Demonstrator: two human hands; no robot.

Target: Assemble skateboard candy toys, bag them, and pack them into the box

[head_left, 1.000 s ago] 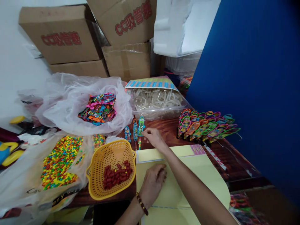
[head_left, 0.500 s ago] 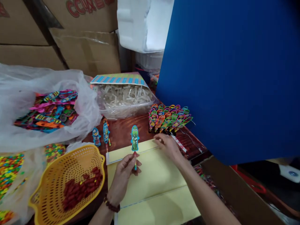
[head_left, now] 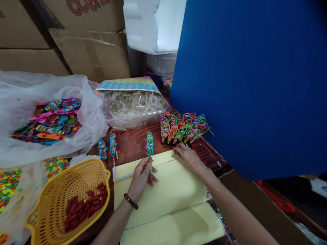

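My left hand (head_left: 143,173) is closed on the tube of a small toy skateboard (head_left: 150,144), pinching it between thumb and fingers. The board stands upright above the fingers, blue-rimmed with a green picture. My right hand (head_left: 187,157) lies palm down at the front edge of a dark rack, fingers reaching forward and slightly apart, with nothing visible in them. Several skateboard-topped tubes (head_left: 182,128) stand in rows in that rack. Both hands are over a pale yellow sheet of card (head_left: 163,190) with fold lines. Another skateboard on a tube (head_left: 113,143) and a loose blue skateboard (head_left: 102,149) lie further left.
A yellow basket (head_left: 106,190) with dark red pieces (head_left: 85,207) is at the left. Behind it are a plastic bag (head_left: 94,115) of skateboards and bags of coloured sweets (head_left: 9,183). A clear box (head_left: 138,119) holds small tubes. A blue panel (head_left: 242,85) rises at the right.
My left hand has moved slightly right with the toy skateboard. My right hand has shifted slightly right and forward against the rack's front edge. The view has turned a little.
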